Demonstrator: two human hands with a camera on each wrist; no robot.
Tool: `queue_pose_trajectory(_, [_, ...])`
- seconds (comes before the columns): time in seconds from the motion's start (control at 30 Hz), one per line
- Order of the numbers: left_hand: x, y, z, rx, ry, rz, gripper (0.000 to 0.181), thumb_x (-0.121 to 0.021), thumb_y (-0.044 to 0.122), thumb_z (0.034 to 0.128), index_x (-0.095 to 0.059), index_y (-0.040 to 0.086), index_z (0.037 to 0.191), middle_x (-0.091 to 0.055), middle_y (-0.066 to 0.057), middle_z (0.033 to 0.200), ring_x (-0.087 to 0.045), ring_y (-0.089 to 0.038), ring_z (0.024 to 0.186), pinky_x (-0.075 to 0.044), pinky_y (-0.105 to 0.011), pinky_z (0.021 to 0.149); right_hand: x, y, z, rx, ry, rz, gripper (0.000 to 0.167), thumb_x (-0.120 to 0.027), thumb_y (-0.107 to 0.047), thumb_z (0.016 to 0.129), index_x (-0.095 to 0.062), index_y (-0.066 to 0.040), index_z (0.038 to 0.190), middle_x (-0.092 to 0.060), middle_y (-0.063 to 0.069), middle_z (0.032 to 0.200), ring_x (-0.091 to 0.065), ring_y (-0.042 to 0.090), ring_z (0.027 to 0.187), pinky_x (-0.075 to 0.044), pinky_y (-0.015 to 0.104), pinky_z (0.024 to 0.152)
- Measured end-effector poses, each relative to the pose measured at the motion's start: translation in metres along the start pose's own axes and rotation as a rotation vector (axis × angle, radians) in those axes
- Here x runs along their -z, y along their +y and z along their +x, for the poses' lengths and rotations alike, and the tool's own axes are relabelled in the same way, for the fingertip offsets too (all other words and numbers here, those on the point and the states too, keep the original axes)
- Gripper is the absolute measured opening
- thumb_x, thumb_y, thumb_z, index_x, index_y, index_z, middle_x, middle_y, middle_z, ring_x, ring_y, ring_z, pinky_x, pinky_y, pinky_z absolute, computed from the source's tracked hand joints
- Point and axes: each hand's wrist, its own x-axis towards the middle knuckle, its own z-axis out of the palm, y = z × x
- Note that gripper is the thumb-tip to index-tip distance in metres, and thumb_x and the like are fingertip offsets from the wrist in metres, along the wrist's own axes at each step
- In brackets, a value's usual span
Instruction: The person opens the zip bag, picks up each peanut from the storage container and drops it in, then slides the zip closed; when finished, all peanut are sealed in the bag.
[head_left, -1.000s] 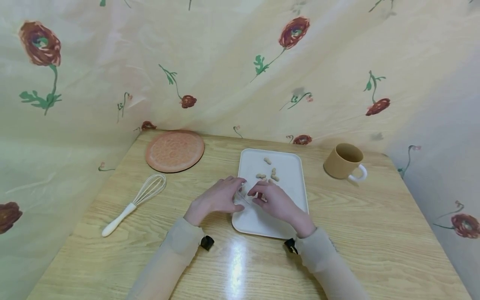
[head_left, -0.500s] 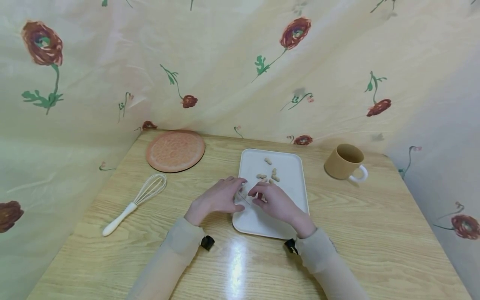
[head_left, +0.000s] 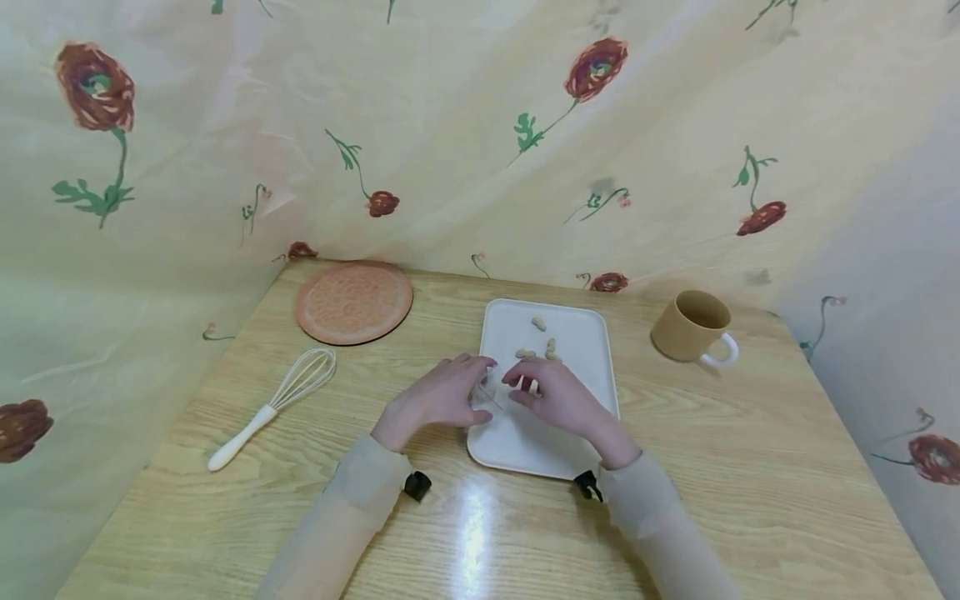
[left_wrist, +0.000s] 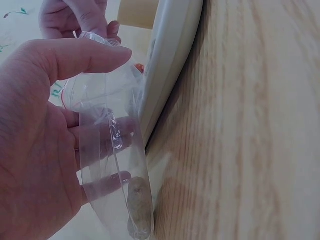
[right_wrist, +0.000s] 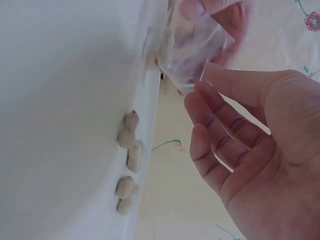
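Observation:
My left hand point(head_left: 444, 395) holds a clear zip bag point(head_left: 485, 392) over the left side of a white tray point(head_left: 536, 446). In the left wrist view its thumb lies across the front of the bag point(left_wrist: 100, 92), and the other fingers show through the plastic behind. A peanut point(left_wrist: 140, 205) sits at the bag's bottom. My right hand point(head_left: 558, 402) is across from it; in the right wrist view its thumb and forefinger pinch the edge of the bag point(right_wrist: 192, 52). Several unshelled peanuts point(head_left: 539, 323) lie on the tray beyond the hands, some partly hidden by the right one.
A white-handled whisk point(head_left: 273, 406) lies on the wooden table point(head_left: 750, 467) at left, below a round orange mat point(head_left: 354, 302). Right of the tray stands a tan mug point(head_left: 686, 329) with a white handle. A flowered cloth point(head_left: 450, 125) hangs behind the table.
My right hand has shifted slightly away from the bag and up the tray, covering more of the nearest peanuts. The left hand stays put with the bag. The head view has drifted a little.

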Motion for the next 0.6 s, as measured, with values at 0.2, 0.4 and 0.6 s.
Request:
queue_pose_trajectory(0.2, [0.000,0.001,0.001,0.008,-0.009,0.000,0.074,-0.074,0.037,0.0862,-0.043,0.008,0.147,-0.055,-0.007,0.136,-0.048,-0.021,0.126,-0.037,-0.045,0.106,0.016,0.014,0.009,0.003,0.033,-0.003,0.015,-0.073,0.000,0.088,-0.072,0.000,0.103,-0.071,0.010,0.095,-0.063,0.016,0.080,-0.052,0.035,0.068])
queue_pose_trajectory(0.4, [0.000,0.001,0.001,0.021,-0.015,0.003,0.075,-0.074,0.037,0.0864,-0.042,0.008,0.148,-0.054,-0.008,0.138,-0.047,-0.022,0.128,-0.036,-0.045,0.108,0.036,0.028,0.021,-0.051,0.069,-0.022,0.016,-0.073,0.001,0.086,-0.072,0.004,0.102,-0.070,0.009,0.090,-0.063,0.020,0.078,-0.051,0.036,0.067])
queue_pose_trajectory(0.6, [0.000,0.002,0.001,0.030,-0.021,0.007,0.076,-0.074,0.038,0.0862,-0.042,0.008,0.148,-0.053,-0.008,0.140,-0.046,-0.023,0.130,-0.036,-0.044,0.109,0.048,0.047,0.031,-0.129,0.066,-0.053,0.017,-0.072,-0.001,0.088,-0.071,0.005,0.104,-0.070,0.011,0.090,-0.063,0.023,0.079,-0.049,0.033,0.069])
